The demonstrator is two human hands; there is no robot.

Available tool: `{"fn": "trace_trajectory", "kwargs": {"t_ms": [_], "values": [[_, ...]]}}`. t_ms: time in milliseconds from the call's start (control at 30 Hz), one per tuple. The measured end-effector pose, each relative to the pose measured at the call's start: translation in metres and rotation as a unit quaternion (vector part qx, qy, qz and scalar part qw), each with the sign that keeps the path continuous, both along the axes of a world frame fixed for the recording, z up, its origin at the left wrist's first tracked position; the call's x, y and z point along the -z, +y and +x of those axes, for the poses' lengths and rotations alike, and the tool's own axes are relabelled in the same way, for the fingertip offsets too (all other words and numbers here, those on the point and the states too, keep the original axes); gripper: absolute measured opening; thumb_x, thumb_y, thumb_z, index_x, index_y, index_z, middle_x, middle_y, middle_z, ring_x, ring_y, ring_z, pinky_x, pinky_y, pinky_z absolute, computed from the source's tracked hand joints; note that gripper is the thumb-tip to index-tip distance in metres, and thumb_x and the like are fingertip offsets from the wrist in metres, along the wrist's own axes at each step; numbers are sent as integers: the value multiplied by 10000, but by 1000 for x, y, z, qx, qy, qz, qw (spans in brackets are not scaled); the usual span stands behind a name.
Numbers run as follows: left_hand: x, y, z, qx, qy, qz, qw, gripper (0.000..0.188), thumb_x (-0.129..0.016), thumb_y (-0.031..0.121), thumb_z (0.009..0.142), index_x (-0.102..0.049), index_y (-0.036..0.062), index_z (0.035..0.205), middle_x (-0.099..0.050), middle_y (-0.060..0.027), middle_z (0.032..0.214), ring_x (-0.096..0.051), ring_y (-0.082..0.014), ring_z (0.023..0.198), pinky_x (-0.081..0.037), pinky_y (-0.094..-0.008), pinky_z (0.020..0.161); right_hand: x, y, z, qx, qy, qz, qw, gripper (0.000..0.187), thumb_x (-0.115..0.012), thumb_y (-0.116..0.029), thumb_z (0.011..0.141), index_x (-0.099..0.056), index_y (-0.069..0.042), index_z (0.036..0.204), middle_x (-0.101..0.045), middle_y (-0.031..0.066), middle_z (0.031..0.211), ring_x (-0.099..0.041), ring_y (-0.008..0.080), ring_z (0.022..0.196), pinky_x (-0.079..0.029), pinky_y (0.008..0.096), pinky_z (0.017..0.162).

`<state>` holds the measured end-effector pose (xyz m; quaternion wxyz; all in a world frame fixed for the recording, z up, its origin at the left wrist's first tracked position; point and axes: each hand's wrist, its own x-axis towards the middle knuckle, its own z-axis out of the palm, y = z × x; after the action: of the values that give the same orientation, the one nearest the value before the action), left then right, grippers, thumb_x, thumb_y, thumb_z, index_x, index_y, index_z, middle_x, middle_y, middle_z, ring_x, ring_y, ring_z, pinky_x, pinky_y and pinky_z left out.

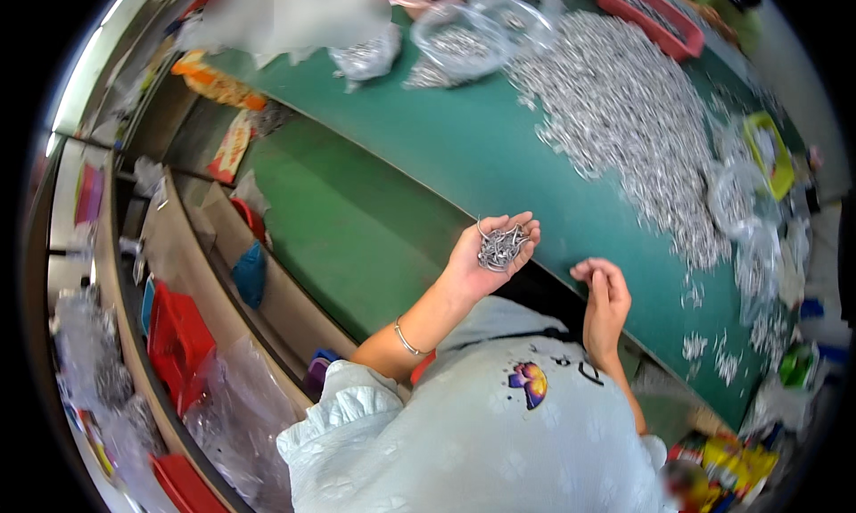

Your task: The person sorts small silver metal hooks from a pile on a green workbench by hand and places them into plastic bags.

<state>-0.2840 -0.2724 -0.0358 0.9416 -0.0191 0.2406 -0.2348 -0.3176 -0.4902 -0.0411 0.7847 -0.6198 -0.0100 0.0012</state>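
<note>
My left hand point(468, 262) is cupped, palm up, over the near edge of the green table. In its palm sits a tangled handful of small silver metal pieces point(503, 248); they look like hooks or clasps, too small to tell exactly. To the right, my right hand point(605, 292) hovers by the table edge with its fingers bent together against the thumb. Whether anything is between those fingertips cannot be made out. Beyond both hands a large heap of similar silver pieces point(615, 121) spreads over the green table point(419, 147).
Clear bags of metal pieces point(459, 42) and a pink tray point(646, 18) stand along the far side. At the right are a yellow-green basket point(769, 156), more plastic bags point(756, 254) and small loose piles point(695, 345). Shelves with red bins point(174, 339) stand left. Another person point(722, 9) is at the far right.
</note>
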Motion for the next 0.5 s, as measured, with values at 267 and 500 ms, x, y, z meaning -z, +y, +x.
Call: {"fn": "trace_trajectory", "kwargs": {"t_ms": [267,500], "values": [[-3,76,25,-215,-19,44,975,314,-537,73,889,-546,-38,1183,-602,-159,1098,-612,-291,1010,-570,-372,820,-21,38,76,-252,-112,-219,936,202,-575,-7,923,-605,33,1118,-670,111,1011,-634,166,936,-493,300,863],[13,115,38,-307,-23,68,949,313,-542,68,886,-561,-47,1177,-621,-163,1088,-619,-291,1010,-579,-368,802,-34,189,213,-339,-327,-292,833,511,-628,-20,880,-449,10,1358,-606,190,1255,-598,305,1159,-481,380,954]]}}
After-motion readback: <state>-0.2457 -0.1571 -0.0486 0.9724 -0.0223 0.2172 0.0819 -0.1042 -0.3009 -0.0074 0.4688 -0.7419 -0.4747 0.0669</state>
